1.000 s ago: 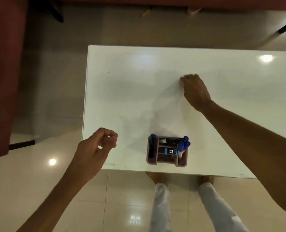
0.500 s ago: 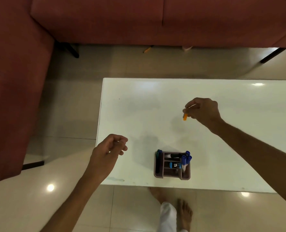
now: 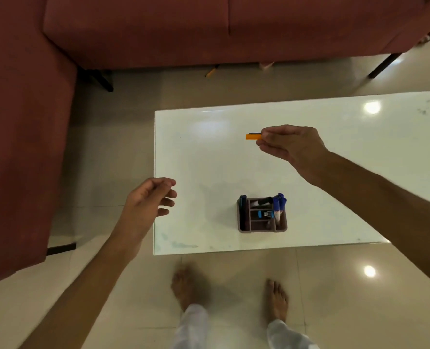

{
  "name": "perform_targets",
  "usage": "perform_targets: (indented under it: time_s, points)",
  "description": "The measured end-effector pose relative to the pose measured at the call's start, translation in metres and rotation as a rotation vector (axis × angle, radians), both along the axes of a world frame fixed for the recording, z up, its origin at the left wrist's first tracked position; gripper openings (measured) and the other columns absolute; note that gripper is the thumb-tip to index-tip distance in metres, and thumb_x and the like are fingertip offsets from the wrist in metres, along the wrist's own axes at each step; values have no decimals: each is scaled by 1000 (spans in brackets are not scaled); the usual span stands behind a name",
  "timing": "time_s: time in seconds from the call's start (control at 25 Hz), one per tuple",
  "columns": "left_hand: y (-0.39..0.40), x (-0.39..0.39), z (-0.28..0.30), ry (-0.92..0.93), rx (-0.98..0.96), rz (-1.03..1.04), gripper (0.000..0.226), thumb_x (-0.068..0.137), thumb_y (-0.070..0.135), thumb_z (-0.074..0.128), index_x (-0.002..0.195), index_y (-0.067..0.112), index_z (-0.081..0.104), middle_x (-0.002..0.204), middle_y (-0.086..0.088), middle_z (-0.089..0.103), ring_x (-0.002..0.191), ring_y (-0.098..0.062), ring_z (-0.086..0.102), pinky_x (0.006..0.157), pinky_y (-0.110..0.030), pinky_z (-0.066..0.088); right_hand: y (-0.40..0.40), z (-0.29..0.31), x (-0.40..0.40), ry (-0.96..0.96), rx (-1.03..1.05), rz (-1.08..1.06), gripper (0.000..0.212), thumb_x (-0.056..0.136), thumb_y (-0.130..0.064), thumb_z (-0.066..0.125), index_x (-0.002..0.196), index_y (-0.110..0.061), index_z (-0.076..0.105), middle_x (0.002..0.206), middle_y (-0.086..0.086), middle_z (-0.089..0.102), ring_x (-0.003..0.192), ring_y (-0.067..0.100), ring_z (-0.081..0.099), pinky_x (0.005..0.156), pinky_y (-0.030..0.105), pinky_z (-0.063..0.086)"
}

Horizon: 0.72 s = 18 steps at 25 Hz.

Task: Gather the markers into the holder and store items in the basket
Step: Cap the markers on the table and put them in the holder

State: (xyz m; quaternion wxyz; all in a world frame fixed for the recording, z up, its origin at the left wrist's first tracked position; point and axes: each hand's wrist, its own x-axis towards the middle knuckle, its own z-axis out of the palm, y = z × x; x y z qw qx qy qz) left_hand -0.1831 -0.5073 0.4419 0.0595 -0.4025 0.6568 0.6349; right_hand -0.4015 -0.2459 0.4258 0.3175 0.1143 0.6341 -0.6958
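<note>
Pinching one end of a small orange item, your right hand holds it in the air above the middle of the white table. The item is short and bar-shaped, and its long axis lies level, running left to right, with the free end sticking out leftward from your fingertips. Whether it is a marker, a cap or something else is too small to tell.

Nearer to you than that hand, close to the table's near edge, stands the brown compartmented holder. Several blue-capped markers already stand upright in its right-hand section, and a dark marker lies in the back section. The holder sits between your right hand and your body, well apart from the orange item.

Your left hand hovers at the table's left edge with fingers loosely curled, holding nothing. It is about as far from the holder as the right hand is.

My judgement: bringing the orange item to the holder calls for drawing the right hand back toward you and tipping the item from level to upright.

No basket is in view.
</note>
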Motion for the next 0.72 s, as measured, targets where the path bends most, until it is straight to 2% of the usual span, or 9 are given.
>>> perform_targets:
  time_s: [0.08, 0.16, 0.24, 0.36, 0.48, 0.56, 0.72]
  points:
    - [-35, 13, -14, -43, 3, -27, 21, 107, 26, 58, 115, 15, 74, 100, -13, 74, 87, -18, 68, 85, -38, 54, -23, 0, 8, -26, 35, -47, 30, 88, 9, 76, 117, 12, 71, 107, 24, 78, 102, 33, 79, 95, 35, 63]
    - [-77, 19, -30, -62, 26, -46, 22, 107, 25, 57, 115, 14, 74, 99, -13, 74, 87, -17, 67, 85, -38, 53, -55, -2, 19, -44, 52, -75, 25, 87, 12, 75, 112, 12, 71, 104, 24, 77, 99, 32, 79, 94, 36, 64]
    - [-131, 17, -50, -84, 44, -159, 22, 108, 24, 56, 114, 13, 74, 92, 0, 74, 84, -14, 67, 81, -34, 52, -97, -11, 35, -34, 74, -162, 14, 88, 13, 73, 102, 8, 71, 96, 21, 77, 92, 30, 79, 92, 36, 64]
    - [-216, 17, -66, -81, 2, -362, 20, 108, 27, 56, 103, 26, 75, 88, 10, 76, 79, -10, 67, 74, -28, 51, -160, -20, 55, -70, 87, -302, 5, 94, 5, 70, 99, 4, 70, 95, 21, 76, 94, 33, 80, 89, 37, 65]
    - [-310, 13, -61, -102, -37, -467, 20, 107, 28, 57, 99, 28, 75, 84, 12, 77, 73, -6, 67, 70, -25, 48, -229, -32, 70, -136, 142, -385, 7, 93, -1, 69, 100, 2, 70, 101, 19, 74, 100, 32, 79, 92, 38, 65]
    - [-360, 6, -49, -140, -63, -460, 19, 108, 26, 57, 101, 25, 74, 83, 11, 76, 73, -6, 65, 67, -23, 46, -264, -40, 80, -170, 177, -410, 8, 90, 0, 69, 98, 2, 69, 99, 17, 74, 96, 30, 79, 92, 37, 64]
    - [-422, -22, -37, -146, -86, -463, 19, 108, 25, 56, 109, 20, 74, 86, 10, 74, 75, -6, 64, 66, -21, 47, -294, -60, 72, -119, 164, -392, 17, 93, 4, 70, 107, -3, 62, 97, 17, 76, 90, 31, 79, 91, 38, 64]
